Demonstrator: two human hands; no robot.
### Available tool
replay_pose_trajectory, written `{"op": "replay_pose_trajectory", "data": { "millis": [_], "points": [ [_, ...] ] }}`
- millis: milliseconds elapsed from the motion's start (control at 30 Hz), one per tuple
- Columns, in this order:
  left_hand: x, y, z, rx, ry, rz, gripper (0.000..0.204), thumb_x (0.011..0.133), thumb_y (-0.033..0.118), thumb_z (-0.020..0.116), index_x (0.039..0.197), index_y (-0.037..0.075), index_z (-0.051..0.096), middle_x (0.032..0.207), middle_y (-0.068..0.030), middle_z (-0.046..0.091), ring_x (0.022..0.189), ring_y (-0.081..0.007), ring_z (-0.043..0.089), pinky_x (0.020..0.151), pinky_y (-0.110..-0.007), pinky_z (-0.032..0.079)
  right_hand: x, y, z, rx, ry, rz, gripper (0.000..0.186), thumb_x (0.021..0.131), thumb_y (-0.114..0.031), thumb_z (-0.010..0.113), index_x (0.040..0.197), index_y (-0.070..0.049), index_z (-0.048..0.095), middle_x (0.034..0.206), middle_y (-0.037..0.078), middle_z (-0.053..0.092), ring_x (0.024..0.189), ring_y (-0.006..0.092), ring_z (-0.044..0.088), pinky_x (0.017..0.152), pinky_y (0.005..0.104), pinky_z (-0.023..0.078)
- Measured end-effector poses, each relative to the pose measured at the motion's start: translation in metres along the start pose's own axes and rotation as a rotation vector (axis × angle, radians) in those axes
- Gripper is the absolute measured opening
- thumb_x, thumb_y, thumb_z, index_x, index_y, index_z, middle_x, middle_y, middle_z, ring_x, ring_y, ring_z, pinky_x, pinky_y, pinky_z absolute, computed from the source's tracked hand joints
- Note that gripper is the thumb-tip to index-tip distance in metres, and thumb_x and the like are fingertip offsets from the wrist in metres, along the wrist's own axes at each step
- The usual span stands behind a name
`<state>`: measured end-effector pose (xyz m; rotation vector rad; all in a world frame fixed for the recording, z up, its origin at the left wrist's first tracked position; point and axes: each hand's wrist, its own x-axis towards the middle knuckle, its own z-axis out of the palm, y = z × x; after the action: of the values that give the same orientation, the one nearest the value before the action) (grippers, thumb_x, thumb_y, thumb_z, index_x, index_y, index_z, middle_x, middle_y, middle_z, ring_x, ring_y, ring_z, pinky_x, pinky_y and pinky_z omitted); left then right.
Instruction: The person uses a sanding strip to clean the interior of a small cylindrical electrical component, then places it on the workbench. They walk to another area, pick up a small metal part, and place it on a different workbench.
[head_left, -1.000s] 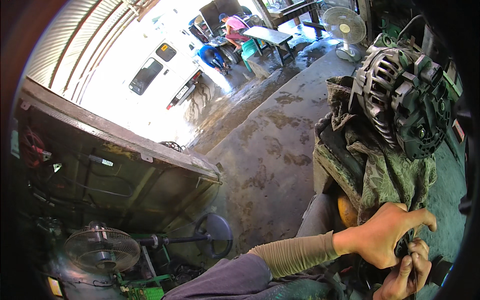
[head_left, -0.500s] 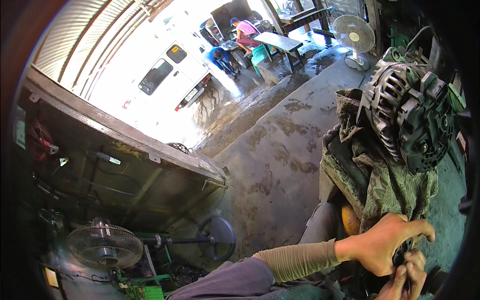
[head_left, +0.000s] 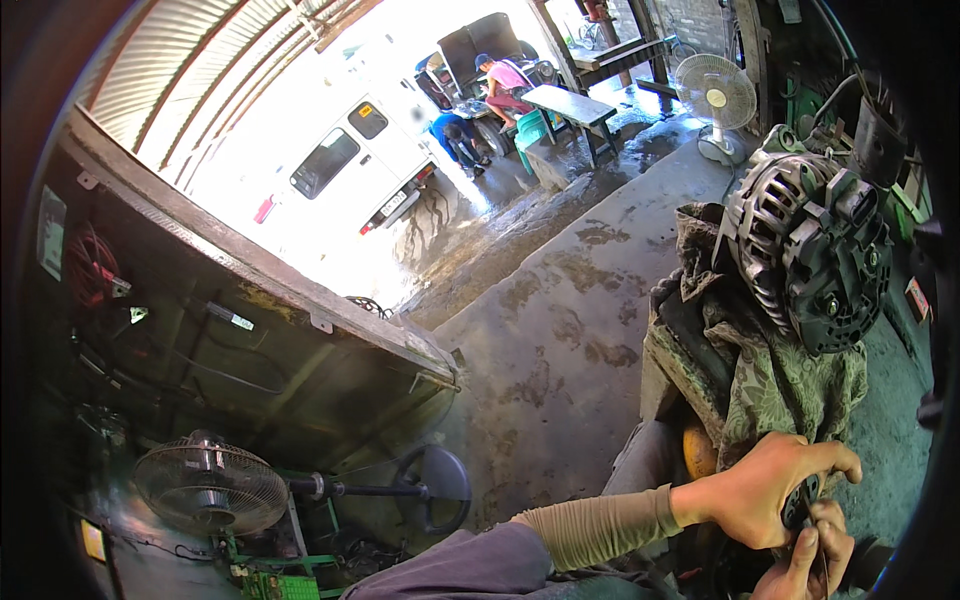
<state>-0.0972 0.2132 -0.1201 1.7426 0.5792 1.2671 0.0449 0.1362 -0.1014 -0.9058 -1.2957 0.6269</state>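
Observation:
At the lower right, my left hand [head_left: 750,490] curls around a small dark round part [head_left: 798,503], its index finger stretched out past it. My right hand [head_left: 808,562] is closed just below, fingers pinched on a thin dark rod [head_left: 825,572] beside that part. Most of both the part and the rod is hidden by my fingers. Beyond my hands, an alternator [head_left: 810,250] with a ribbed metal body and black back cover rests on a dirty patterned cloth [head_left: 795,385] draped over a support.
A grey cylinder [head_left: 880,145] stands behind the alternator. A standing fan [head_left: 715,95] is at the far right, another fan [head_left: 210,485] at the lower left near a black wheel [head_left: 435,488]. Two people work by a vehicle beyond a bench [head_left: 570,103]; a white van [head_left: 350,165] is parked outside.
The whole view has shifted slightly. My hands stay together at nearly the same place, and the dark round part shows a little more between my fingers.

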Motion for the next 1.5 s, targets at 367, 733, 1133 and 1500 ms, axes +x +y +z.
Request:
{"op": "replay_pose_trajectory", "data": {
  "millis": [367,733,1133,1500],
  "points": [
    [-0.002,-0.003,0.001,0.027,-0.032,-0.023,0.073,0.057,0.021,0.083,0.127,0.010,0.065,0.111,-0.0075,0.074,0.083,-0.0327,0.070,0.079,-0.039,0.049,-0.002,0.003,0.000,-0.091,0.020,-0.043,0.012,0.095,0.005,0.074,0.100,0.011,0.065,0.101,0.029,0.073,0.095,0.0368,0.070,0.091,0.0493,0.057],
    [-0.003,-0.004,-0.002,-0.050,-0.056,-0.028,0.074,0.058,0.022,0.084,0.129,0.009,0.065,0.116,-0.0073,0.073,0.085,-0.0303,0.070,0.080,-0.039,0.049,0.000,-0.003,0.004,-0.034,-0.071,-0.070,0.014,0.095,0.005,0.075,0.102,0.012,0.065,0.103,0.028,0.073,0.094,0.0349,0.069,0.089,0.0461,0.058],
    [0.000,0.003,-0.003,-0.074,-0.046,-0.036,0.076,0.059,0.016,0.081,0.132,0.009,0.063,0.117,-0.0083,0.073,0.093,-0.0326,0.070,0.086,-0.040,0.051,0.001,0.002,-0.002,0.072,-0.030,0.015,0.014,0.093,0.009,0.074,0.104,0.012,0.066,0.106,0.026,0.073,0.099,0.0339,0.070,0.094,0.0466,0.058],
    [0.000,0.004,-0.004,-0.041,-0.061,-0.045,0.079,0.059,0.019,0.084,0.135,0.008,0.063,0.118,-0.0087,0.073,0.093,-0.0309,0.070,0.087,-0.040,0.050,0.003,-0.007,-0.001,-0.107,-0.051,0.025,0.014,0.094,0.011,0.071,0.107,0.011,0.065,0.107,0.026,0.073,0.099,0.0341,0.070,0.093,0.0443,0.058]
  ]
}}
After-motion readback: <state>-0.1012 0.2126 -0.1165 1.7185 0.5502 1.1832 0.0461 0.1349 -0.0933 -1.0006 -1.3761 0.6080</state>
